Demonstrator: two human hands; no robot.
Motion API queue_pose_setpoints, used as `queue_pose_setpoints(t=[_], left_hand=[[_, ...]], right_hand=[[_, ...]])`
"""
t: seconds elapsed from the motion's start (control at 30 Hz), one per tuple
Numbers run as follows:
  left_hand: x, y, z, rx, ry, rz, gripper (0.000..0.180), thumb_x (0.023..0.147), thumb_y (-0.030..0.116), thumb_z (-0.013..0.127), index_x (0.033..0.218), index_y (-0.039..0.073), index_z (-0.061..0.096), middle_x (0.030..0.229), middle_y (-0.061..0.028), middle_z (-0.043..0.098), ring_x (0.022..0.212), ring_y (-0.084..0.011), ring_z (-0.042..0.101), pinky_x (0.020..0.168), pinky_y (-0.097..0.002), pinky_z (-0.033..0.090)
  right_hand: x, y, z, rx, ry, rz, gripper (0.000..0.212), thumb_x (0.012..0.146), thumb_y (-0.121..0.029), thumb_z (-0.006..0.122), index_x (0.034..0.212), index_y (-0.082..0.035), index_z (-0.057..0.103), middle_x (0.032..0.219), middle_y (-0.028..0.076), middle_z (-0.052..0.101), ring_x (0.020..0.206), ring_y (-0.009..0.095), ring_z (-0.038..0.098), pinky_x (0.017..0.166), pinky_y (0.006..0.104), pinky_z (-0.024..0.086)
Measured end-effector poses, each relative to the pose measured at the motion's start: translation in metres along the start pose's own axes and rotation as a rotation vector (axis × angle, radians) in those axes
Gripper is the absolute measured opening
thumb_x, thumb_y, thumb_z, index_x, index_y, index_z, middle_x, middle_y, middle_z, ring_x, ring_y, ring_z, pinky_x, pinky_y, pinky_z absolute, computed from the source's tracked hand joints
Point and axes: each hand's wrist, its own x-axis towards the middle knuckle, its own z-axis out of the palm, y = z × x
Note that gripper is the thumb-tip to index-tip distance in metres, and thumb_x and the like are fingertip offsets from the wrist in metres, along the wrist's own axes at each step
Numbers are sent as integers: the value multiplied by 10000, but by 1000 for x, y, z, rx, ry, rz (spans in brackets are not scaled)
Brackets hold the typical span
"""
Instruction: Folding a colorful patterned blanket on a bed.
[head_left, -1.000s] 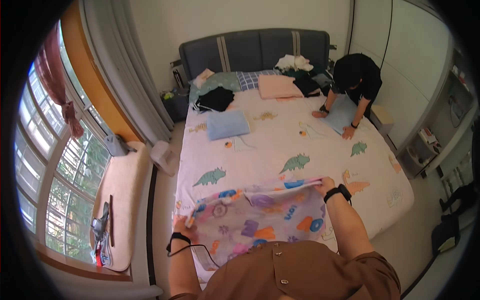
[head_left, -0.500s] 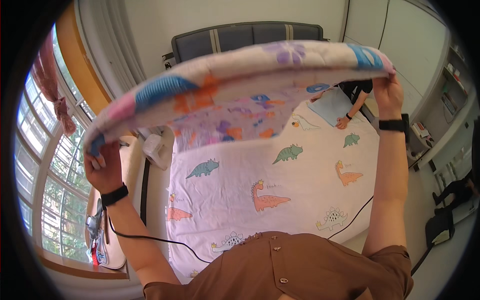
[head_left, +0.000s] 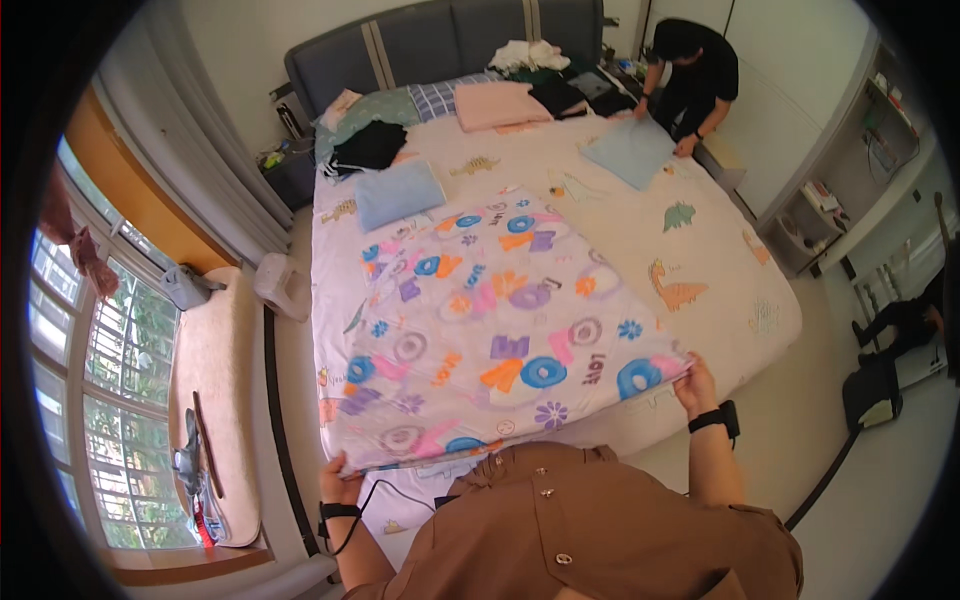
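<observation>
A colourful printed blanket [head_left: 480, 330], white and lilac with flowers and rings, is spread over the near part of the bed. My left hand [head_left: 342, 482] is closed on its near left corner. At the near right corner, my right hand [head_left: 694, 388] pinches the edge between thumb and fingers. The blanket lies mostly flat, its near edge drawn fairly straight between my hands. Beneath it is a pale pink sheet [head_left: 725, 285] with dinosaur prints. A folded light blue cloth [head_left: 398, 195] lies just past the blanket's far left side.
Across the bed, a person [head_left: 692, 75] in black handles a light blue cloth [head_left: 632, 152]. Near the headboard [head_left: 450, 45] lie a folded pink cloth [head_left: 500, 106], black clothes [head_left: 368, 146] and pillows. A cushioned window ledge [head_left: 225, 400] runs along the left; a black chair [head_left: 872, 395] stands right.
The blanket, raised and billowing before me, has come down onto the bed. Both my hands have lowered toward me, still gripping its corners. The bed's far end now shows.
</observation>
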Motion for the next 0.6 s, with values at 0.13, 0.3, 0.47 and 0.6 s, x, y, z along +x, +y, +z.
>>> queue_pose_setpoints(t=[0.13, 0.3, 0.47, 0.6], left_hand=[[13, -54, -73, 233, 421, -449, 297, 771, 240, 516, 1005, 89, 415, 896, -118, 513, 745, -294, 514, 693, -435, 439], [-3, -109, -139, 562, 618, -681, 297, 797, 218, 489, 1047, 82, 405, 925, -196, 502, 768, -347, 511, 684, -507, 437], [-5, -117, -146, 485, 601, -703, 305, 808, 198, 464, 1074, 67, 389, 924, -187, 506, 780, -358, 522, 656, -490, 446], [1, -105, -114, 352, 637, -536, 301, 785, 209, 492, 1040, 64, 425, 822, -169, 529, 676, -328, 535, 561, -440, 449]], right_hand=[[1, 70, -120, -55, 262, 307, 132, 767, -20, 428, 869, -20, 511, 881, 125, 555, 798, 225, 549, 668, 336, 467], [-27, 118, -202, -129, 570, 410, 187, 798, -43, 369, 924, -48, 508, 886, 111, 558, 799, 212, 555, 692, 344, 469], [-50, 105, -179, -158, 593, 395, 219, 829, -79, 316, 963, -36, 484, 922, 114, 549, 824, 231, 553, 719, 399, 470], [-60, 95, -145, -297, 642, 414, 230, 840, -96, 308, 1011, -73, 459, 941, 110, 544, 830, 244, 550, 714, 427, 465]])
